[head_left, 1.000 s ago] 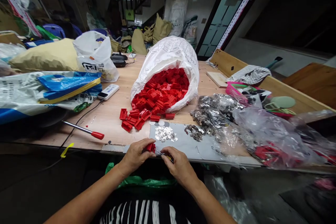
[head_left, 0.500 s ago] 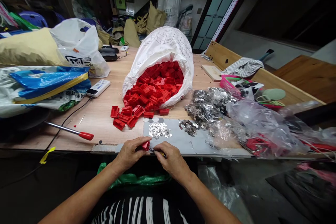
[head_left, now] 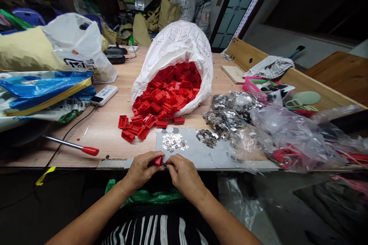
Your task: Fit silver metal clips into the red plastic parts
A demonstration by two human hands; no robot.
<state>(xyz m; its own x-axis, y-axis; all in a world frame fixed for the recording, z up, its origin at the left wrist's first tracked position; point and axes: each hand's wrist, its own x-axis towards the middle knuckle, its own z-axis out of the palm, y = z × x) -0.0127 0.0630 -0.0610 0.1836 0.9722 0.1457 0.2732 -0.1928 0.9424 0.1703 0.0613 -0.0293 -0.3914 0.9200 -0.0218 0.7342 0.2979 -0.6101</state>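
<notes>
My left hand point(head_left: 143, 169) is closed around a small red plastic housing point(head_left: 158, 160) at the front edge of the table. My right hand point(head_left: 184, 172) is closed beside it, its fingertips against the housing's right side. It grips what looks like a small screwdriver point(head_left: 164, 165); only a bit of the metal shaft shows, the handle being hidden in the hand. Just beyond the hands lies a pile of small shiny metal pieces point(head_left: 173, 142) on a grey sheet point(head_left: 198, 157). Farther back, a white woven sack point(head_left: 175, 42) lies on its side, spilling many red plastic housings point(head_left: 172, 88).
Darker metal pieces point(head_left: 207, 138) and clear bags of metal parts point(head_left: 227, 113) lie to the right, near a pink basket point(head_left: 254, 88). On the left are a red-tipped lever point(head_left: 90, 151), a white power bank point(head_left: 104, 95) with a cable, and stuffed bags point(head_left: 80, 46).
My right hand has shifted slightly left and closed in on the red housing, covering more of the tool. The view has tilted slightly.
</notes>
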